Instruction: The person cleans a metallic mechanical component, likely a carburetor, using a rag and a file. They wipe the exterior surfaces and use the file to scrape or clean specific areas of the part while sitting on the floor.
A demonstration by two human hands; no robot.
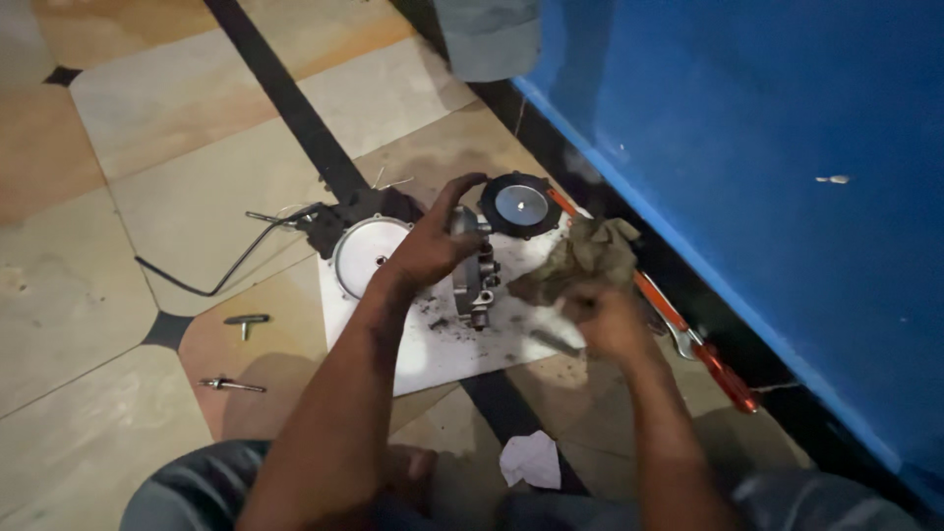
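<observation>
My left hand (428,246) wraps its fingers (462,189) over the top of a cast grey metal housing (474,275), lumpy with bosses and small fittings, near the middle of the frame. My right hand (605,320) pinches a crumpled, greasy brown rag (580,258) bunched just right of the housing; the fingers there are closed into the cloth. The housing stands on a white sheet (438,349), flat and speckled with dark grit, lying on the floor. Just above my left thumb sits a round black diaphragm (518,204) with a shiny metal centre disc. Left of my wrist lies a pale round metal cover (366,251) with a dark body behind it. An orange-handled screwdriver (703,349) runs diagonally along the right, beside a smooth blue panel (767,167). The floor (118,324) is polished beige stone with black strips; a small T-shaped key (245,322) rests at lower left.
</observation>
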